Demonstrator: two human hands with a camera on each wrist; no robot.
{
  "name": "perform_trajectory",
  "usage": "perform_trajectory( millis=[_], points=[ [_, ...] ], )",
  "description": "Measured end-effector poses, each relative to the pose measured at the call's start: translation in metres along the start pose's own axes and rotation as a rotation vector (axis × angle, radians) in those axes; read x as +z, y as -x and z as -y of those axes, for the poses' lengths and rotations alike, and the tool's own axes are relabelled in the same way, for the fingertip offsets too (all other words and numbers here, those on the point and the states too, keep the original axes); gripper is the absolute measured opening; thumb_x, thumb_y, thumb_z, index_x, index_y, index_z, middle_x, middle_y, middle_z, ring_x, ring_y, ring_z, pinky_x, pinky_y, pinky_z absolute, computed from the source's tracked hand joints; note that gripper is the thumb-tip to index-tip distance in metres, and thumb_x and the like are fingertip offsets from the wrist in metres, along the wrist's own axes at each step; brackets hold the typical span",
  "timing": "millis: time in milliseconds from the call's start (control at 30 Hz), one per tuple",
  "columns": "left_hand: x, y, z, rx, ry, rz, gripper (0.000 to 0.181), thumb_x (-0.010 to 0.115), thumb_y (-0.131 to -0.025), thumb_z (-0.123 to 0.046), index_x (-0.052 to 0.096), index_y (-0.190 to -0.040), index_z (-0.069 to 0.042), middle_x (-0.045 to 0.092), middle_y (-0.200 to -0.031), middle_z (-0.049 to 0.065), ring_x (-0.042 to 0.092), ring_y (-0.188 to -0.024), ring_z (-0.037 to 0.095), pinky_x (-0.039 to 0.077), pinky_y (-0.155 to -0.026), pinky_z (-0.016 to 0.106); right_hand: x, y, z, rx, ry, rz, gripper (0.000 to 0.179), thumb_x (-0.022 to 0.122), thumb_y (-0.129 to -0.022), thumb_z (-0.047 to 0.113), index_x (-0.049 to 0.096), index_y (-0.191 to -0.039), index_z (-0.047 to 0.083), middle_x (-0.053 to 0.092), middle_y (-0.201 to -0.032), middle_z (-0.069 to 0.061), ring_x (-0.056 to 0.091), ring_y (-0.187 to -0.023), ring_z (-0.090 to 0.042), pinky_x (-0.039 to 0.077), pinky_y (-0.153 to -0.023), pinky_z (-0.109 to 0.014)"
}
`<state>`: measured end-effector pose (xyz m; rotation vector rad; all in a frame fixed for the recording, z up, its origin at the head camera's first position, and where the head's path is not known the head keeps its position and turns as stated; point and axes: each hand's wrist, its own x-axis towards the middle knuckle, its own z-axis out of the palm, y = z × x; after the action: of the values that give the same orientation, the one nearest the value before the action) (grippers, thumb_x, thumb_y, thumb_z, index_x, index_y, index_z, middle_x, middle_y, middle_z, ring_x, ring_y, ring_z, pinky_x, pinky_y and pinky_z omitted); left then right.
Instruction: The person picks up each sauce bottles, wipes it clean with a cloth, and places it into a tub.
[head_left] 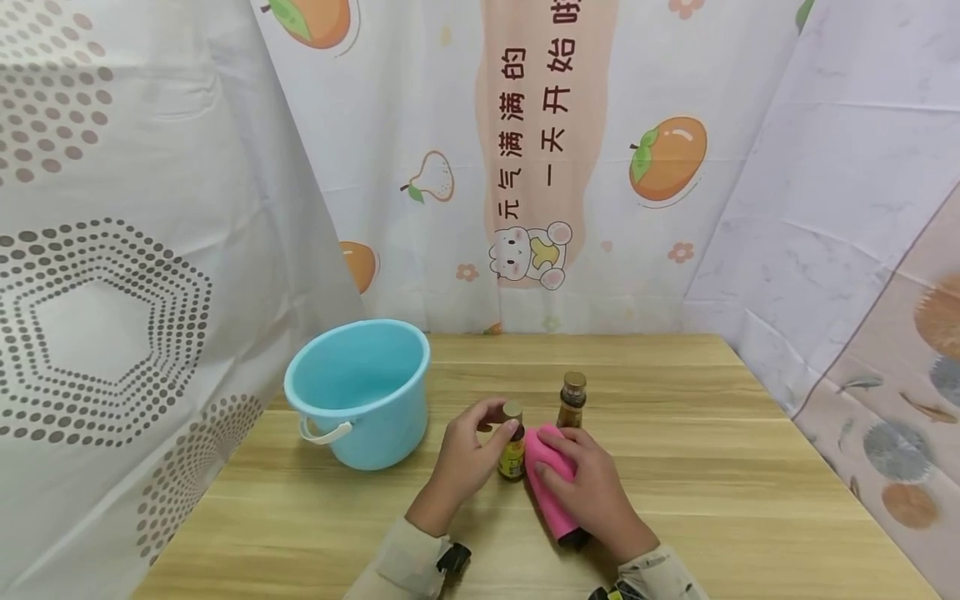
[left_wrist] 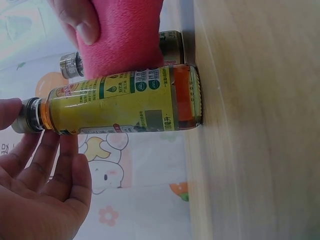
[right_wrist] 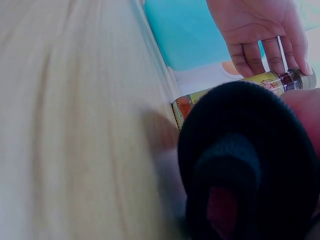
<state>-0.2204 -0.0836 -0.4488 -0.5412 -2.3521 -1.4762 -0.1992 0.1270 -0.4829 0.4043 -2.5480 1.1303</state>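
My left hand (head_left: 468,450) pinches a small glass bottle (head_left: 512,458) at its cap and neck, thumb on one side and fingers on the other. The bottle has a yellow label and its base meets the table, as the left wrist view shows. In my right hand (head_left: 592,483) is a rolled pink cloth (head_left: 551,483), fuzzy outside; its dark end (right_wrist: 245,150) fills much of the right wrist view. The cloth lies against or very near the yellow-labelled bottle. Just behind it stands a second, brown bottle (head_left: 572,400) with a gold cap, its lower part hidden.
A light blue bucket (head_left: 386,429) with a white handle stands on the wooden table (head_left: 720,483), left of my hands. Printed curtains (head_left: 420,100) hang behind the table and along both sides.
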Motion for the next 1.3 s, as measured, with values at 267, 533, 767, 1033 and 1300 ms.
perform_trajectory(
  millis=[267, 533, 767, 1033, 1300],
  points=[
    [0.0005, -0.0003, 0.0018, 0.002, 0.008, 0.001, 0.033, 0.067, -0.102, -0.038, 0.067, -0.130, -0.021, 0.073, -0.114, -0.009, 0.067, -0.111, 0.009, 0.057, -0.095, 0.044, -0.0018, 0.0006, 0.0009, -0.116, -0.036, -0.075, 0.046, 0.086, -0.087, 0.023, 0.073, -0.131, 0.021, 0.065, -0.131, -0.003, 0.067, -0.110, -0.017, 0.062, -0.083, -0.031],
    [-0.0006, -0.0001, 0.0009, 0.001, 0.018, 0.004, 0.032, 0.067, -0.102, -0.037, 0.067, -0.129, -0.019, 0.073, -0.116, -0.007, 0.067, -0.112, 0.010, 0.057, -0.096, 0.044, -0.0017, -0.0004, 0.0014, -0.211, -0.077, -0.160, 0.047, 0.086, -0.087, 0.022, 0.072, -0.132, 0.020, 0.065, -0.130, -0.002, 0.067, -0.111, -0.018, 0.063, -0.081, -0.032],
    [-0.0010, 0.0001, 0.0011, 0.005, 0.032, 0.009, 0.033, 0.067, -0.102, -0.037, 0.067, -0.130, -0.018, 0.072, -0.118, -0.006, 0.067, -0.112, 0.012, 0.057, -0.097, 0.049, -0.0022, -0.0008, 0.0007, -0.243, -0.100, -0.169, 0.048, 0.086, -0.086, 0.017, 0.073, -0.132, 0.019, 0.065, -0.130, -0.003, 0.067, -0.110, -0.018, 0.063, -0.081, -0.032],
    [-0.0006, -0.0006, 0.0000, 0.006, 0.007, -0.003, 0.032, 0.067, -0.101, -0.037, 0.068, -0.128, -0.019, 0.074, -0.114, -0.007, 0.068, -0.109, 0.010, 0.058, -0.095, 0.043, -0.0031, -0.0001, 0.0011, -0.204, -0.126, -0.125, 0.046, 0.085, -0.088, 0.019, 0.073, -0.132, 0.017, 0.065, -0.131, -0.002, 0.067, -0.108, -0.016, 0.062, -0.080, -0.029],
    [-0.0004, 0.0001, 0.0009, 0.010, 0.002, -0.010, 0.033, 0.068, -0.101, -0.036, 0.068, -0.129, -0.019, 0.074, -0.113, -0.008, 0.068, -0.108, 0.010, 0.058, -0.095, 0.043, -0.0031, 0.0002, 0.0013, -0.128, -0.092, -0.065, 0.045, 0.084, -0.089, 0.019, 0.073, -0.132, 0.018, 0.065, -0.130, -0.004, 0.068, -0.106, -0.016, 0.061, -0.079, -0.026]
  ],
)
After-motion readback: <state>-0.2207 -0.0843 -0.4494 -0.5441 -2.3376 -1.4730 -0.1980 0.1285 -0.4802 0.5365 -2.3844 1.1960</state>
